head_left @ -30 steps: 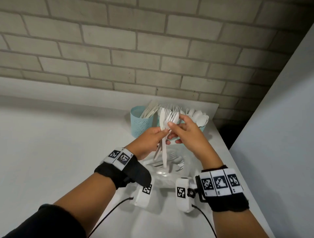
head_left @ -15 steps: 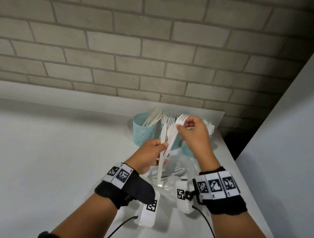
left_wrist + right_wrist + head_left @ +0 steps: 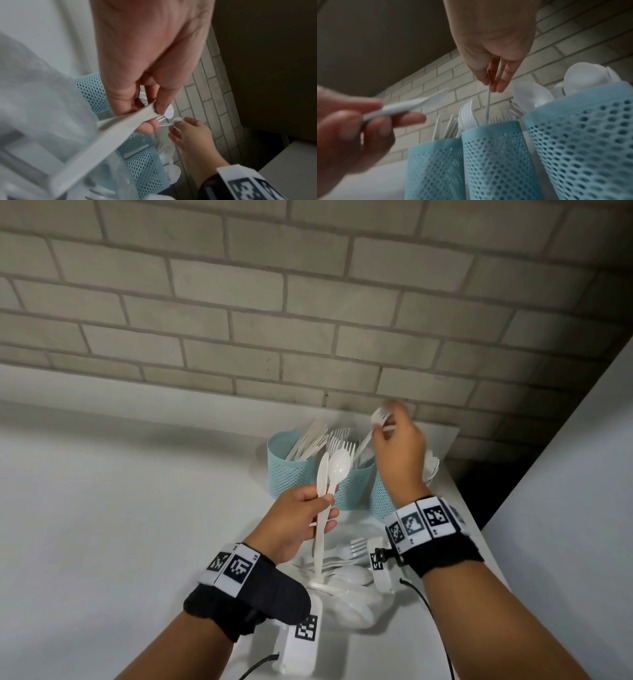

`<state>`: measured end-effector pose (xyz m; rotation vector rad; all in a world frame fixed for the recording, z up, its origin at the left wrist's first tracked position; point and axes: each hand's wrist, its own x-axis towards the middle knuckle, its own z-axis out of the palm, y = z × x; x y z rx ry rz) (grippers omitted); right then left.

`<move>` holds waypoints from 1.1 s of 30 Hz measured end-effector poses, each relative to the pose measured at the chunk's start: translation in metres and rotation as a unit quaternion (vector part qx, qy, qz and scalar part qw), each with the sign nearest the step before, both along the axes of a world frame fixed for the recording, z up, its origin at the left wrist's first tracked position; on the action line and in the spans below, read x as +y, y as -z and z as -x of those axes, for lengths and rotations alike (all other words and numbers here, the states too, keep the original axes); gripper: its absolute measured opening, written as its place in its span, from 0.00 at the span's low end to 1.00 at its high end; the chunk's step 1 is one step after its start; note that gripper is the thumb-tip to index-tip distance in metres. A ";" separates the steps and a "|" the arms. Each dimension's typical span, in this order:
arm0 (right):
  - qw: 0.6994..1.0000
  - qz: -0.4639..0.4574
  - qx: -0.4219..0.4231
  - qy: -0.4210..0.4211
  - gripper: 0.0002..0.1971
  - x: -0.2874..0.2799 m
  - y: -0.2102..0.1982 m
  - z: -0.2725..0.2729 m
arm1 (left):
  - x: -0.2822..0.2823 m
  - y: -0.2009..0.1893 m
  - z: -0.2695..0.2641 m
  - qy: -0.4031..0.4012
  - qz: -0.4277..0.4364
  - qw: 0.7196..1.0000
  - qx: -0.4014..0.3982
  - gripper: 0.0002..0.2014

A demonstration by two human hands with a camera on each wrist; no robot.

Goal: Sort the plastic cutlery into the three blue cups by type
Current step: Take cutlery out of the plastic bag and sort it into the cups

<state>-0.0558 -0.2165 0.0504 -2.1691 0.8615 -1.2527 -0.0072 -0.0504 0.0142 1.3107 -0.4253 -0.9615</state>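
We see the left hand [image 3: 294, 522] gripping a white spoon [image 3: 337, 470] and a white knife [image 3: 322, 474] together by their handles, both held upright in front of the cups. From the left wrist view the thumb and fingers [image 3: 164, 106] pinch the two handles side by side.

The right hand [image 3: 399, 453] is raised above the cups and pinches a white fork [image 3: 378, 419] near its head, tines up and blurred. From the right wrist view the fork's handle [image 3: 488, 105] hangs down from the fingertips [image 3: 500, 86] with its lower end inside the middle cup [image 3: 494, 155], among the forks already standing there.

Three blue mesh cups stand in a row, touching, at the back of the white table [image 3: 120, 508] near the brick wall [image 3: 308, 302]. We see the left cup [image 3: 291, 470] holding knives, the middle one forks, and the right cup [image 3: 583, 135] spoons.

More loose cutlery [image 3: 346, 559], forks and spoons, lies on the table just in front of the cups, between the two wrists, on what looks like clear plastic wrap [image 3: 349, 607].
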 end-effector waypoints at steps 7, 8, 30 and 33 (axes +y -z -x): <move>0.955 0.096 0.277 -0.048 0.14 -0.002 0.008 -0.006 | 0.000 -0.003 -0.001 -0.011 0.013 0.999 0.033 0.07; 0.958 0.100 0.267 -0.042 0.14 0.000 0.005 -0.005 | 0.001 -0.004 -0.001 -0.013 0.013 0.999 0.038 0.07; 0.974 -0.149 -0.101 -0.140 0.11 0.001 -0.068 -0.046 | 0.006 -0.012 -0.014 -0.040 0.017 0.999 0.020 0.09; 0.976 -0.095 -0.162 -0.107 0.12 0.005 -0.071 -0.056 | 0.004 -0.010 -0.016 -0.072 0.016 0.997 0.029 0.15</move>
